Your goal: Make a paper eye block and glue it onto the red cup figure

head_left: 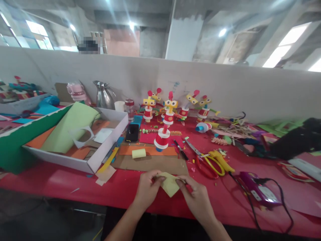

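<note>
A small piece of pale yellow paper is held over the table's front edge, one corner pointing down. My left hand pinches its left side between thumb and fingers. On the right side, my right hand grips it the same way. Just beyond lies a strip of brown cardboard with an orange paper strip along it. A rolled yellow paper tube rests there, beside a paper-cup figure with folded-paper arms. A black pen lies to the figure's right.
Scissors and a yellow glue gun lie right, near a purple corded box. A white box of coloured paper stands left. Several finished cup figures, a jar and a metal jug stand behind.
</note>
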The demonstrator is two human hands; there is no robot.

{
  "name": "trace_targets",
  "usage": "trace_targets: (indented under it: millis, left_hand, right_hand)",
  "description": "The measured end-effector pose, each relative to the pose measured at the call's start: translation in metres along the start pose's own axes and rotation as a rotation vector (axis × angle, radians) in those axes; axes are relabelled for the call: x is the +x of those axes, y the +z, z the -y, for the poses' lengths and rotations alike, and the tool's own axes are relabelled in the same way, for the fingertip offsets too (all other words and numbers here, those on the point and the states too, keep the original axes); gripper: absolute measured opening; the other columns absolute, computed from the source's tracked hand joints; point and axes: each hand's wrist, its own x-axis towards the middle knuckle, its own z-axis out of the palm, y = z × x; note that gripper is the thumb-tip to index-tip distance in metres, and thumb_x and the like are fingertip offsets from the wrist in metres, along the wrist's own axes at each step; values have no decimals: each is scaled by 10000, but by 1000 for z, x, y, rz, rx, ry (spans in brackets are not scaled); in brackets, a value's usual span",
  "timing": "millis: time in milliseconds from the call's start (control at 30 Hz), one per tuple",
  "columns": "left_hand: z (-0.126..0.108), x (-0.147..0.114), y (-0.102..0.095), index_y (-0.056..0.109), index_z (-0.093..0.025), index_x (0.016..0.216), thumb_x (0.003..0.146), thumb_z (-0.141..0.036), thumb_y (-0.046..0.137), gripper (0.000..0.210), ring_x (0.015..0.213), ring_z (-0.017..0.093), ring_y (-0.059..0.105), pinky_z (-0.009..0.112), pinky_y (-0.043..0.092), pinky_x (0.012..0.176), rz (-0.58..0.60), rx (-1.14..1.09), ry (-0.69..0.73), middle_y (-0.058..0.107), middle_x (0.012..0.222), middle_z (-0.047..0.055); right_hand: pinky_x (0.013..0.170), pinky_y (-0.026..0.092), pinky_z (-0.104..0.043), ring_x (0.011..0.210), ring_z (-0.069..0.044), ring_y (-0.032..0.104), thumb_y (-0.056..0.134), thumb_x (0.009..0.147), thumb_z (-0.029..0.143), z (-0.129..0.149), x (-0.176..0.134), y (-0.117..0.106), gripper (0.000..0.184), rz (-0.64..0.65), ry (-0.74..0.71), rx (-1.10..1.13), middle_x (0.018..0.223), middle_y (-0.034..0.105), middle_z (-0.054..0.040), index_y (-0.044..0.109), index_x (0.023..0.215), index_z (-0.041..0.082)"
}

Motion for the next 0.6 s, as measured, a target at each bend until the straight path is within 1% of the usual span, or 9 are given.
trace_targets:
  millis: [100, 233, 300, 433, 500, 600]
  left_hand:
    - [1, -2, 0, 687, -166, 758, 808, -258, 586, 146, 652, 152, 566, 237, 422, 620, -62, 32, -19, 664, 674, 14]
    - [-1, -5, 1, 688, -172, 787, 825, -273, 566, 163, 661, 153, 580, 228, 411, 607, -87, 62, -10, 677, 696, 16]
    - [-3, -6, 1, 676, -173, 789, 828, -286, 566, 163, 656, 152, 580, 227, 404, 600, -94, 75, -23, 675, 698, 15]
    - [-4, -6, 0, 637, -171, 766, 836, -339, 567, 195, 593, 137, 530, 224, 369, 557, -89, 78, -74, 616, 635, -2]
    - [-1, -5, 0, 630, -172, 774, 843, -376, 562, 226, 568, 133, 504, 225, 350, 536, -67, 103, -78, 581, 607, -11]
    - [3, -6, -1, 633, -171, 826, 851, -425, 547, 269, 596, 144, 529, 230, 378, 564, -67, 127, -64, 602, 647, 0]
  right_hand:
    - [640, 509, -224, 752, -198, 696, 549, 910, 428, -5, 3, 1, 256, -23, 42, 19, 796, 743, -34, 698, 876, 224]
    - [659, 501, -219, 733, -185, 686, 572, 891, 438, -10, 5, 0, 258, -62, 43, 8, 769, 730, -26, 697, 839, 218]
    - [647, 498, -215, 712, -181, 680, 569, 890, 445, -10, 4, 0, 273, -77, 51, 9, 744, 721, -26, 694, 820, 213]
    - [580, 473, -213, 601, -165, 630, 558, 891, 460, -8, 3, 0, 320, -130, 79, -4, 609, 656, -12, 664, 731, 203]
    - [570, 462, -211, 597, -163, 622, 558, 893, 452, -6, 3, -2, 323, -145, 81, -12, 601, 645, -11, 651, 711, 202]
    - [568, 451, -210, 579, -152, 609, 526, 916, 429, -6, 2, -7, 343, -161, 71, -35, 588, 629, -7, 614, 674, 201]
